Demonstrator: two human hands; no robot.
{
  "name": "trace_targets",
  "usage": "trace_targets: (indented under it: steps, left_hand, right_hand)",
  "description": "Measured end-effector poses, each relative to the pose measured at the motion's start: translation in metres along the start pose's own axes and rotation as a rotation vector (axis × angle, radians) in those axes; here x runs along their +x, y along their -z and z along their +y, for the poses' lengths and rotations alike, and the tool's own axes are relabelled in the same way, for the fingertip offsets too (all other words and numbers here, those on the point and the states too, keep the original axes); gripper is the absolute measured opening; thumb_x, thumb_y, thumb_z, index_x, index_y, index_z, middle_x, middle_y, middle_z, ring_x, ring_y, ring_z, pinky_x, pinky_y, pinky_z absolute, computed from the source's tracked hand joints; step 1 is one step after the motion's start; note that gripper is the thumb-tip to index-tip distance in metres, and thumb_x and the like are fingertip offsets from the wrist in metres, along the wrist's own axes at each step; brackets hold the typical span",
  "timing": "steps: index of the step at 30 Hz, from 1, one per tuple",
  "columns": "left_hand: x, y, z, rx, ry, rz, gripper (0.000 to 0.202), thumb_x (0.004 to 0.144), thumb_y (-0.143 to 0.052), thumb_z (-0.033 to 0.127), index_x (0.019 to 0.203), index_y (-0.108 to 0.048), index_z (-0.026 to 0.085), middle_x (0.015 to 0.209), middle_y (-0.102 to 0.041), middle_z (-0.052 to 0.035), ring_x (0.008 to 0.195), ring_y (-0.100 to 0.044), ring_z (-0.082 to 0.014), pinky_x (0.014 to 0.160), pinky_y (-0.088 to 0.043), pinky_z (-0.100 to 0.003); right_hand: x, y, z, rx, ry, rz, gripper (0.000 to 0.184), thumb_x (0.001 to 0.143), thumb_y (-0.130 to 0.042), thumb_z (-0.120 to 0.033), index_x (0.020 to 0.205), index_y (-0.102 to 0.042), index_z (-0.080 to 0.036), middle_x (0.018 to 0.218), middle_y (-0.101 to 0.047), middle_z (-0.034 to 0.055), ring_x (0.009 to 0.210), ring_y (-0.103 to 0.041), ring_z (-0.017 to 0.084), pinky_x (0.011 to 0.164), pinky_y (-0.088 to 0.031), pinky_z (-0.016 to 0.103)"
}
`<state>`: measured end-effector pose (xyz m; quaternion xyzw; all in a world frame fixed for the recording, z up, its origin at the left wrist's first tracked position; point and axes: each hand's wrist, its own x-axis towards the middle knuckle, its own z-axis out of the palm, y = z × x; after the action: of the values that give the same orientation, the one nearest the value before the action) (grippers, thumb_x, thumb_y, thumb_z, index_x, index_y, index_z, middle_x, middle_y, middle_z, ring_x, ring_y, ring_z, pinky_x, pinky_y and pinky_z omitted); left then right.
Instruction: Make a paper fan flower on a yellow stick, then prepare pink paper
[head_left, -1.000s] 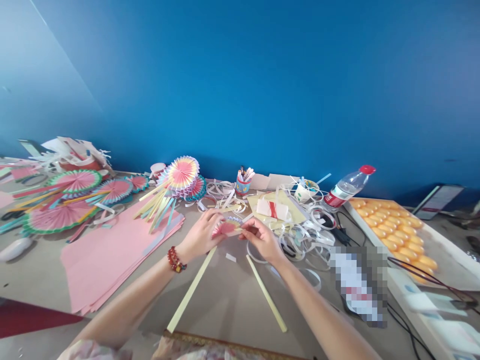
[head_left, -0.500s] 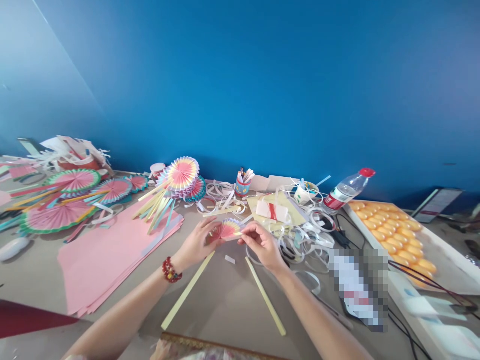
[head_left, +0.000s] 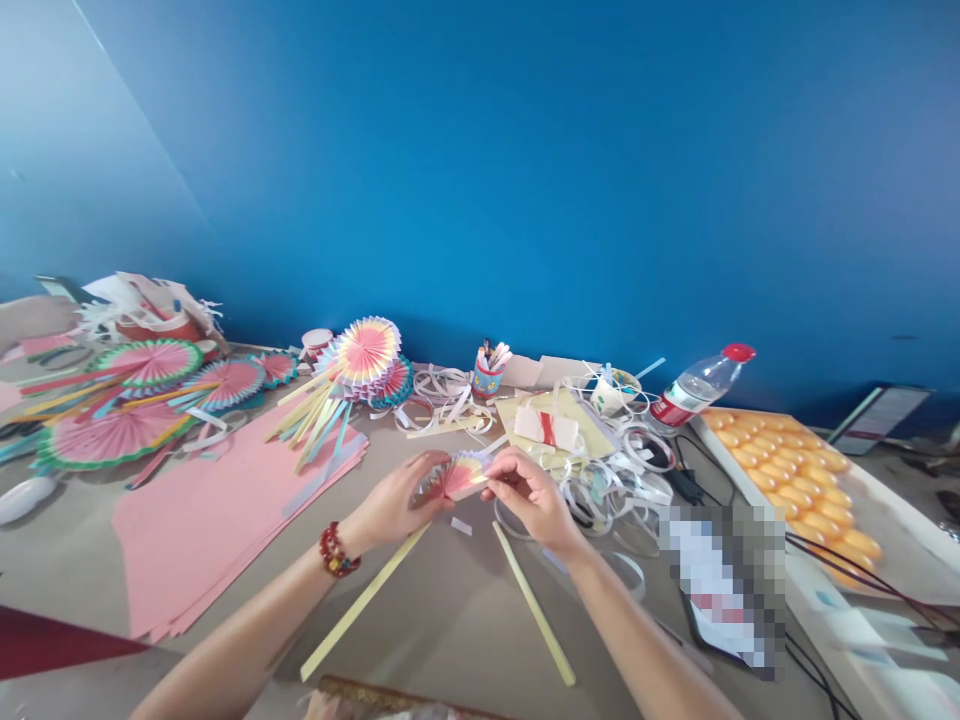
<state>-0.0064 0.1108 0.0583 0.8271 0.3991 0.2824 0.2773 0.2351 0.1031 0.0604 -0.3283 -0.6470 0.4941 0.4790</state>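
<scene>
While both hands meet just below the centre of the frame, the left hand (head_left: 394, 505) and the right hand (head_left: 529, 495) hold one small pleated paper fan (head_left: 459, 475) between them, raised slightly above the desk (head_left: 450, 640). The left hand pinches the fan's left edge between thumb and fingers; the right hand pinches its right edge, with the fingers curled inward. The fan is partly opened, pink at the core with a pale multicoloured rim. A red bead bracelet (head_left: 334, 550) sits on the left wrist. Two pale yellow paper strips lie flat on the desk below the hands: the left strip (head_left: 360, 605) runs diagonally toward the lower left of the frame, and the right strip (head_left: 534, 605) runs toward the lower centre. A stack of pink paper sheets (head_left: 202, 520) occupies the left centre. Finished round fans (head_left: 150, 362) with long coloured strips are grouped at the far left, and a rainbow fan (head_left: 366, 350) stands above and left of the hands. A small cup of pens (head_left: 486, 375) stands directly above the hands, near the blue wall. Loose white paper curls (head_left: 615, 470) lie just right of the right hand. A clear bottle with a red cap (head_left: 697, 385) lies tilted at the centre right, beside a tray of orange-yellow moulded shapes (head_left: 795, 460).
</scene>
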Motion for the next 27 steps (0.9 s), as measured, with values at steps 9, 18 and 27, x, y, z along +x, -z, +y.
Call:
trace_targets:
  steps: [9, 18, 27]
  left_hand:
    - [-0.006, 0.014, 0.015, -0.021, -0.164, -0.099, 0.061, 0.092, -0.059, 0.046, 0.144, -0.038, 0.023, 0.147, -0.045, -0.0155, 0.135, -0.045, -0.027, 0.11, -0.041, -0.045]
    - [-0.016, 0.022, 0.023, 0.151, -0.17, -0.12, 0.058, 0.092, -0.058, 0.037, 0.144, -0.036, 0.024, 0.142, -0.05, -0.0147, 0.127, -0.051, -0.0271, 0.106, -0.044, -0.043]
    - [-0.008, 0.023, 0.032, -0.131, -0.164, -0.178, 0.037, 0.089, -0.062, 0.048, 0.116, -0.059, 0.022, 0.104, -0.065, -0.007, 0.096, -0.063, -0.0203, 0.087, -0.05, -0.031]
  right_hand:
    - [-0.004, 0.006, -0.003, 0.022, -0.025, -0.036, 0.009, 0.09, -0.063, -0.032, 0.094, -0.065, -0.024, 0.098, -0.053, 0.0025, 0.075, -0.064, 0.015, 0.072, -0.057, 0.034]
    - [-0.001, 0.015, -0.006, 0.175, -0.137, -0.001, 0.014, 0.085, -0.07, -0.034, 0.091, -0.065, -0.023, 0.092, -0.056, 0.0005, 0.072, -0.065, 0.015, 0.071, -0.055, 0.031]
    - [0.0, 0.012, -0.005, 0.382, -0.274, 0.001, 0.026, 0.077, -0.077, -0.041, 0.086, -0.06, -0.022, 0.086, -0.061, 0.0014, 0.066, -0.059, 0.013, 0.065, -0.054, 0.03]
